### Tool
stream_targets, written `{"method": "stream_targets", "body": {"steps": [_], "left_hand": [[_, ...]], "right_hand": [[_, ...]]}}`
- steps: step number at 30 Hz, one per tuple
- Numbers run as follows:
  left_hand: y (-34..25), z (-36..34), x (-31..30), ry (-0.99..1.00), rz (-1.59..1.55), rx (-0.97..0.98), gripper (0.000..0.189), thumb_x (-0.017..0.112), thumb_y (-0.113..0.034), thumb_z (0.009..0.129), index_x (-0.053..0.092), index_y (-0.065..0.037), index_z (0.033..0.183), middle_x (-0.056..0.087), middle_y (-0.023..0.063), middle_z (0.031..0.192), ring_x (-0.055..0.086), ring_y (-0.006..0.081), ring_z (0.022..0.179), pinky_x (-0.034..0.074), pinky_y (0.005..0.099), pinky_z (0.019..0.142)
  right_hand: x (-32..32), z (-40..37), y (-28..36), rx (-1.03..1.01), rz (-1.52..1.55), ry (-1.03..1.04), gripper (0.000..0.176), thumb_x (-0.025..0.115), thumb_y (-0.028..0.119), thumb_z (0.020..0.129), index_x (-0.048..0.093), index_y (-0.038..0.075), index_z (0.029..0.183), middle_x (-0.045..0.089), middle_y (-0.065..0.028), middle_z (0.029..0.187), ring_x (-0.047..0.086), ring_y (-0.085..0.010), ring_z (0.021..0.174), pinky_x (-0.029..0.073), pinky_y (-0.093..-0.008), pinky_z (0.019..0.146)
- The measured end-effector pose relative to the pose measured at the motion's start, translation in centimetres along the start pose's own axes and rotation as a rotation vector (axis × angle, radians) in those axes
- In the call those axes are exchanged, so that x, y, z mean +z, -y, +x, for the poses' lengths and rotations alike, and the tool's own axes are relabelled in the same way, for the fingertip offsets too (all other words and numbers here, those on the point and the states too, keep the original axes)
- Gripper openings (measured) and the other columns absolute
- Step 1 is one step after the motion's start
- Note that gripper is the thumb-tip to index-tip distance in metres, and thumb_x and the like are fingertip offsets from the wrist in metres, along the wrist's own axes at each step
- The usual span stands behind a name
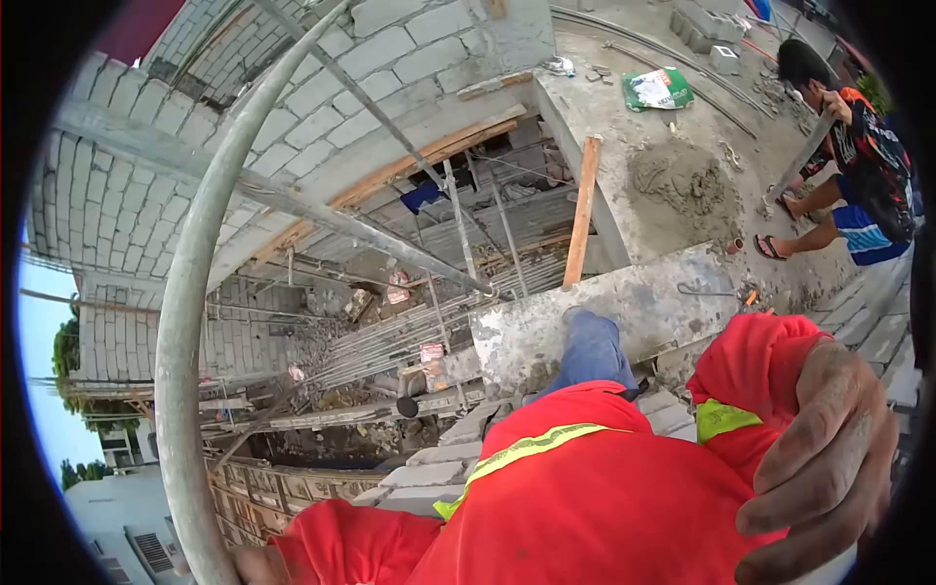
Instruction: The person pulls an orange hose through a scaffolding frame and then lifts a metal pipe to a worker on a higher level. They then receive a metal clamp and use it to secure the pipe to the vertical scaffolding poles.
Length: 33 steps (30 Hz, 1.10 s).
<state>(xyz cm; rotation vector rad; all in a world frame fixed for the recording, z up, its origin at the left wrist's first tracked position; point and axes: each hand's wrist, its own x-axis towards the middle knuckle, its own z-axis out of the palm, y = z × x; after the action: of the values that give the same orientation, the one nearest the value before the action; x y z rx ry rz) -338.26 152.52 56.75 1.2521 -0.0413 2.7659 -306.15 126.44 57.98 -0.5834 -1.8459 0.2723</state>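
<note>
Closest to us on the left, a long round metal pipe [185, 302] rises from the bottom edge of the view almost to the top, leaning rightward as it climbs. It looks dull grey with a faint green cast, scuffed and streaked with paler smears, and it appears bowed in this wide, rounded view. We have our left hand [255, 565] at its lower end, the fingers seemingly wrapped around it, though the pipe and the edge of the view hide most of them. Our right hand [829, 458] is empty, its fingers loosely curled and spread a little apart, in front of our red jacket [585, 507] with yellow-green bands. Behind the pipe we see a straight grey tube [341, 229] slanting across and a wall of grey concrete blocks [400, 58]. Below us, a blue trouser leg [593, 351] meets a stained, pale slab [517, 346], and an orange-brown timber [583, 210] stands tilted just beyond it. Farther right we see a heap of grey mortar [687, 185], a green and white bag [658, 89] and another person [873, 166], bent forward, gripping a long handle [804, 156].
</note>
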Motion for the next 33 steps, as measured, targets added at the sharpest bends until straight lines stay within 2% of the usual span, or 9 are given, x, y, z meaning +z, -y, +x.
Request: {"method": "stream_targets", "body": {"steps": [10, 14, 19, 22, 26, 27, 29, 31, 33], "left_hand": [[-1.9, 0.3, -0.9, 0.097, -0.132, -0.391, 0.022, 0.060, -0.023, 0.069, 0.055, -0.008, 0.085, 0.056, 0.0056, 0.084, 0.055, 0.0220, 0.086, 0.040, 0.0459, 0.088], [-2.0, 1.2, -2.5, 0.094, -0.167, -0.296, 0.023, 0.059, -0.022, 0.071, 0.053, -0.010, 0.089, 0.055, 0.0039, 0.087, 0.055, 0.0213, 0.087, 0.040, 0.0453, 0.088], [-2.2, 0.6, -2.5, 0.145, -0.101, -0.386, 0.027, 0.059, -0.026, 0.071, 0.053, -0.009, 0.091, 0.054, 0.0043, 0.090, 0.054, 0.0223, 0.089, 0.040, 0.0454, 0.089], [-2.4, 0.3, -2.4, 0.125, -0.031, -0.423, 0.030, 0.059, -0.027, 0.069, 0.053, -0.007, 0.091, 0.054, 0.0072, 0.090, 0.052, 0.0246, 0.090, 0.037, 0.0458, 0.091], [-2.2, 0.6, -3.8, 0.186, 0.009, -0.423, 0.029, 0.058, -0.025, 0.068, 0.053, -0.007, 0.090, 0.052, 0.0068, 0.091, 0.049, 0.0238, 0.093, 0.034, 0.0451, 0.092], [-1.7, 0.8, -4.9, 0.138, -0.037, -0.397, 0.036, 0.061, -0.024, 0.065, 0.053, -0.003, 0.094, 0.053, 0.0121, 0.095, 0.049, 0.0326, 0.097, 0.034, 0.0510, 0.092], [-1.7, 0.9, -5.6, 0.212, -0.147, -0.424, 0.036, 0.060, -0.024, 0.066, 0.052, -0.004, 0.094, 0.052, 0.0105, 0.095, 0.048, 0.0305, 0.098, 0.032, 0.0507, 0.093], [-1.8, 0.9, -5.9, 0.269, -0.259, -0.438, 0.035, 0.058, -0.024, 0.068, 0.050, -0.005, 0.096, 0.051, 0.0085, 0.095, 0.046, 0.0274, 0.100, 0.028, 0.0504, 0.095], [-2.4, 0.4, -4.7, 0.249, -0.136, -0.429, 0.035, 0.060, -0.023, 0.066, 0.048, -0.008, 0.095, 0.049, 0.0050, 0.093, 0.045, 0.0226, 0.097, 0.028, 0.0471, 0.096]], "right_hand": [[4.9, 4.1, -3.1, -0.054, 0.177, -0.042, 0.010, 0.061, 0.011, 0.070, 0.056, 0.006, 0.077, 0.058, -0.0075, 0.067, 0.057, -0.0179, 0.058, 0.044, -0.0286, 0.050], [7.7, 4.9, -3.1, 0.040, 0.254, -0.078, 0.011, 0.062, 0.011, 0.069, 0.055, 0.005, 0.075, 0.058, -0.0066, 0.065, 0.057, -0.0183, 0.058, 0.044, -0.0295, 0.049], [8.4, 5.5, -5.2, -0.348, 0.263, -0.210, 0.009, 0.061, 0.008, 0.070, 0.053, 0.006, 0.074, 0.060, -0.0011, 0.073, 0.055, -0.0156, 0.052, 0.044, -0.0269, 0.045], [6.6, 5.2, -4.5, -0.377, 0.252, -0.106, 0.007, 0.058, 0.005, 0.071, 0.053, 0.006, 0.075, 0.059, 0.0016, 0.077, 0.055, -0.0150, 0.054, 0.044, -0.0262, 0.045], [6.9, 3.5, -3.6, -0.345, 0.058, -0.241, 0.006, 0.058, 0.007, 0.075, 0.059, 0.011, 0.079, 0.060, -0.0084, 0.080, 0.056, -0.0121, 0.055, 0.044, -0.0214, 0.050], [7.0, 3.7, -3.5, -0.378, 0.034, -0.282, 0.004, 0.058, 0.009, 0.075, 0.059, 0.011, 0.079, 0.060, -0.0087, 0.080, 0.056, -0.0121, 0.055, 0.044, -0.0215, 0.050], [7.5, 6.1, -3.6, -0.528, -0.038, -0.388, 0.015, 0.059, 0.019, 0.074, 0.053, 0.006, 0.076, 0.058, -0.0002, 0.076, 0.053, -0.0147, 0.052, 0.044, -0.0262, 0.044], [5.6, 4.5, -2.4, -0.388, -0.123, -0.209, 0.003, 0.057, 0.008, 0.075, 0.056, 0.010, 0.077, 0.059, -0.0075, 0.080, 0.055, -0.0108, 0.050, 0.045, -0.0200, 0.049], [4.6, 4.4, -1.3, -0.265, -0.108, -0.134, 0.007, 0.056, 0.017, 0.075, 0.056, 0.010, 0.077, 0.059, -0.0078, 0.080, 0.055, -0.0111, 0.049, 0.045, -0.0205, 0.049]]}}
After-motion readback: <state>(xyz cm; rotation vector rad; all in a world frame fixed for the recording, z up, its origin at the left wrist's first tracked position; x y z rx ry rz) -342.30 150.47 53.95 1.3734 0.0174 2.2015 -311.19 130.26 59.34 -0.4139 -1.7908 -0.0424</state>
